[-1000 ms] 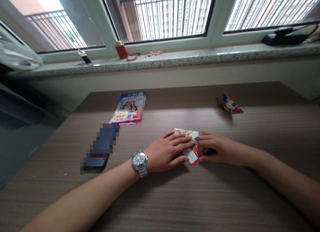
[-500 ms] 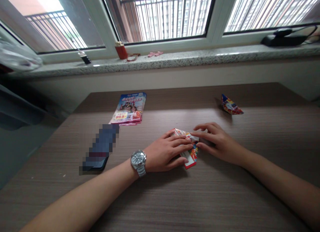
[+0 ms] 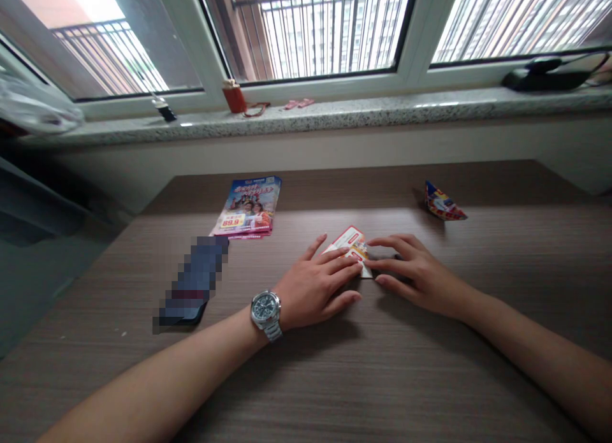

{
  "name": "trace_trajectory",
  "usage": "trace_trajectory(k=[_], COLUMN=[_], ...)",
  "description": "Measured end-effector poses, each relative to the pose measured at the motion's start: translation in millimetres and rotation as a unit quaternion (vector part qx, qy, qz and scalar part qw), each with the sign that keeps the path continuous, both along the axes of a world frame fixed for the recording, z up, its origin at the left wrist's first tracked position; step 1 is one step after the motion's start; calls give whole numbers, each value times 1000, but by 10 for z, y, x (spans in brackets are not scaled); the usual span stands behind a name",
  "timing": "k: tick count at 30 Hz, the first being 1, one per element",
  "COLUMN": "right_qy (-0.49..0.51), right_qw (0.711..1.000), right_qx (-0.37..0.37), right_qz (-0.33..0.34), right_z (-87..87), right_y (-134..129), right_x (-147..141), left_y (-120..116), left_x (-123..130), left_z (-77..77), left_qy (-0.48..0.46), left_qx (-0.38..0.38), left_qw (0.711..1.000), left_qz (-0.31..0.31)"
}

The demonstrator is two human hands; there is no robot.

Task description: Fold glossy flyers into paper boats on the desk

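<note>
Left hand (image 3: pixel 310 289): lay flat, fingers extended, unclenched, on folded paper (image 3: pixel 352 238) upon the surface (image 3: pixel 306 379). Right hand (image 3: pixel 423 276): fingers parted, loosely curved at the paper's right edge. Step, seemingly: steadying a fold; proceeding called for aligned edges. Beyond: leaflet stack (image 3: pixel 251 204), left; pointed paper piece (image 3: pixel 442 204), right.

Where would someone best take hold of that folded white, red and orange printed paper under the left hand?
Probably at the right edge of the folded white, red and orange printed paper, in a light thumb-and-finger pinch from the right. It looks thin and low on the brown wood-grain table; the left hand covers its left part, while the right hand has fingertips at that edge.
</note>
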State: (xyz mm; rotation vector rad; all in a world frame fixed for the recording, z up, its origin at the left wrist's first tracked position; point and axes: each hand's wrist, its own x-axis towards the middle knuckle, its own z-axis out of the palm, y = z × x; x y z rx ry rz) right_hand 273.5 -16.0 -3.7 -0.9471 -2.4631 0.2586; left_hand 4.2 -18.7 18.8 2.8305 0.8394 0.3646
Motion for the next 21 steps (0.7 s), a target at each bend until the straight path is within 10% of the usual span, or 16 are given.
trace_trajectory(k=[21], right_qy=[41], right_qw=[995], right_qx=[27], right_qz=[-83], right_z=[-73], right_y=[64], right_x=[-20], left_y=[24], left_x=[-6], left_z=[-40], left_qy=[-6], left_qx=[-65], left_qw=[996], left_qz=[-55])
